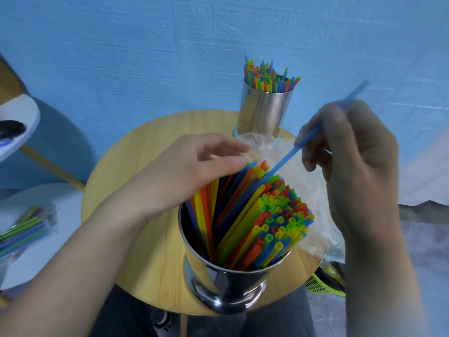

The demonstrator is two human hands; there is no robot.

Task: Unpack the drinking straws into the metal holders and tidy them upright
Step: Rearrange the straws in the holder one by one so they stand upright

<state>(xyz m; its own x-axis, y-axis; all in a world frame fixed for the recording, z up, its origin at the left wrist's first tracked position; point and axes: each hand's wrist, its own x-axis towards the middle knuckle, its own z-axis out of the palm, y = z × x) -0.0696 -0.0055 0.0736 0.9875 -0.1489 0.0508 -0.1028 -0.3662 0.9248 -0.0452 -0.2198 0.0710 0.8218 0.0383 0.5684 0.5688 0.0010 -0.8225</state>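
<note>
In the right hand [352, 161], a single blue straw [286, 161] is pinched between thumb and curled fingers, its lower end slanting down toward the straws [267, 215] packed in the metal holder [218, 276] below. The left hand [194, 166], fingers relaxed, rests on their leaning tips. Beyond both hands stands a second holder [264, 110], also full.

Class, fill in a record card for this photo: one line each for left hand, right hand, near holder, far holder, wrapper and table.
left hand: straight fingers touch the leaning straws
right hand: pinches one blue straw
near holder: metal, straws tilted inside
far holder: metal, straws stand more upright
wrapper: clear plastic, crumpled between the holders
table: round, wooden
</note>
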